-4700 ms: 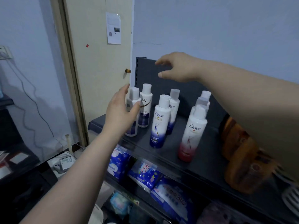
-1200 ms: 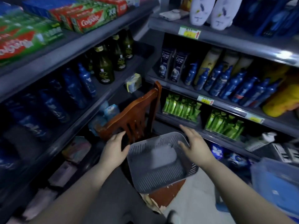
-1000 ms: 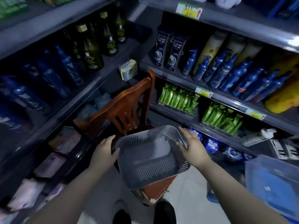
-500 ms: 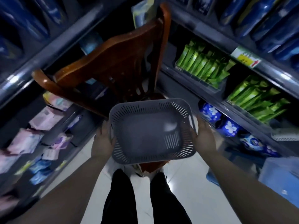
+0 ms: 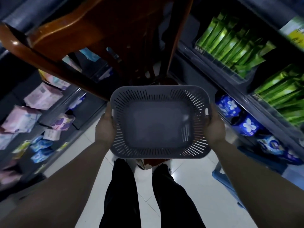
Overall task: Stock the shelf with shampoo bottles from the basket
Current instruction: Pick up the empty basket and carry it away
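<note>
**Empty basket held at both ends above the chair**

Head view: The grey slatted basket (image 5: 159, 87) hung level in mid-frame, over the person's legs (image 5: 121, 195) and the white tiled floor (image 5: 189, 178). The left grip (image 5: 105, 129) was clamped on the basket's left short side and the right grip (image 5: 214, 127) on its right short side, each by a handle slot, with the fingers tucked out of sight below the rim. Taking such a wide tub at both ends probably kept it flat and steady. Its floor was bare. No shampoo bottle showed in the basket or anywhere around it, so its load appeared to be already on the shelf, or a refill was due.

Beyond the basket rose a brown wooden chair (image 5: 92, 30), its seat seemingly just beneath the basket, which suggests the chair served as the surface where the basket rests. Left of the basket lay pink packets (image 5: 42, 97) on low shelving. Right of it sat blue flowered packs (image 5: 230, 106), and green sachets (image 5: 230, 46) stood beyond those. A blue plastic crate (image 5: 227, 178) stood on the floor near the basket's right side. The chair back and both shelf edges crowded the basket, leaving little room to swing it.
</note>
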A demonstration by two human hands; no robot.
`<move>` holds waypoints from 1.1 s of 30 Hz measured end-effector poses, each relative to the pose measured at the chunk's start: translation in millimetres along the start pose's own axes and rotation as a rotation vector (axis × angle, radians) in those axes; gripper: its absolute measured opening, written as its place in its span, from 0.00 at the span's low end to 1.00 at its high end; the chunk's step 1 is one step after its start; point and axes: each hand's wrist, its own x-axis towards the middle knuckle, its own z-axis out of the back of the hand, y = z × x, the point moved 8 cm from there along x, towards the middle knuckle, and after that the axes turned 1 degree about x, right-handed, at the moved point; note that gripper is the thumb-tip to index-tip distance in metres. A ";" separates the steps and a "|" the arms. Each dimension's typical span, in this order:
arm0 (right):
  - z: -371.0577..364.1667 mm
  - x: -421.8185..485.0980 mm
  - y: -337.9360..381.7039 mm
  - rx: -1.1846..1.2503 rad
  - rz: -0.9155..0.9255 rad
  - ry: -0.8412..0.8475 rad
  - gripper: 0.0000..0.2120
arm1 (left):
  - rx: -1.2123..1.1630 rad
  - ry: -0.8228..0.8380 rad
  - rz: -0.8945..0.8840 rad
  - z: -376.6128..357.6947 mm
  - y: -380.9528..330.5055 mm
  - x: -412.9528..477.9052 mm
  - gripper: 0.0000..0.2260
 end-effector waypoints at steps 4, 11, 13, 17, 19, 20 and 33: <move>3.5 -2.6 1.9 0.031 0.013 0.015 0.31 | -0.001 -0.016 0.012 8.3 3.1 2.0 0.33; 32.9 -24.9 2.8 0.073 0.047 -0.079 0.26 | -0.149 -0.106 -0.108 56.8 -17.1 -12.2 0.25; 47.4 -34.9 8.2 0.088 0.061 -0.130 0.23 | -0.149 -0.108 -0.192 75.3 -28.7 -16.5 0.23; 79.7 -63.1 24.9 0.089 0.046 -0.217 0.22 | -0.165 -0.092 -0.228 109.9 -46.3 -21.0 0.22; 96.5 -83.9 34.4 0.124 0.044 -0.260 0.22 | -0.198 -0.093 -0.253 127.2 -56.2 -22.2 0.21; 104.2 -95.8 39.7 0.153 0.047 -0.277 0.22 | -0.221 -0.092 -0.265 136.2 -61.2 -22.4 0.20; 167.2 -259.7 61.1 0.349 -0.051 -0.652 0.19 | -0.272 0.036 -0.606 226.1 -161.4 -58.5 0.20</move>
